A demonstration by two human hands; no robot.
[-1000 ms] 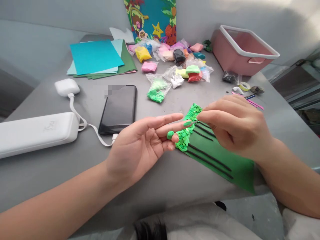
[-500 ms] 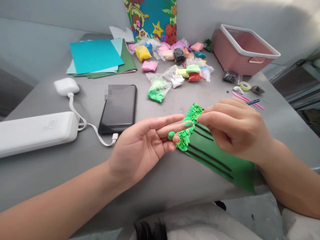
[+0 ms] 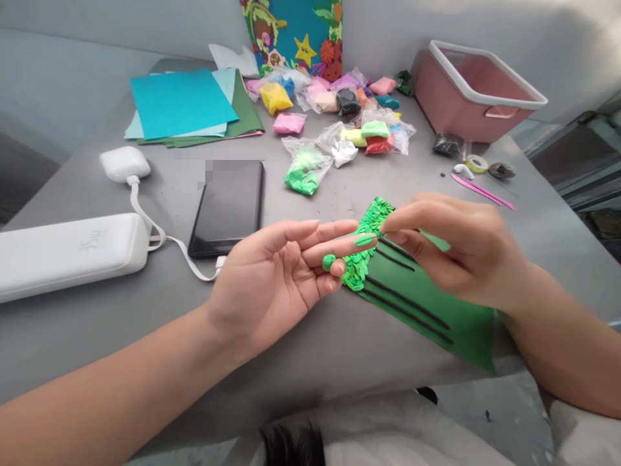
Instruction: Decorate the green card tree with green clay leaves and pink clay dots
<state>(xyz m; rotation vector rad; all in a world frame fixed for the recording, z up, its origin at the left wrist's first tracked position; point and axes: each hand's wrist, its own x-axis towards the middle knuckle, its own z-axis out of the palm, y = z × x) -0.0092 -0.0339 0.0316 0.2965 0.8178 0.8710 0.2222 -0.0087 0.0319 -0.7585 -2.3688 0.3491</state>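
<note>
Head view, centre: the left hand lay palm up, fingers slightly apart, bearing a green leaf piece and green ball; the right hand's fingertips pinched together, on what was unclear.

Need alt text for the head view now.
A palm-up left hand bears a leaf-shaped green piece and a green lump on its fingers; the right hand, pinched, is close by. Beneath lies a green sheet with dark strips and clustered green pieces at one end.

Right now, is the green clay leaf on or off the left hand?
On: the green clay leaf lies along one outstretched finger of the left hand, near its tip.
</note>
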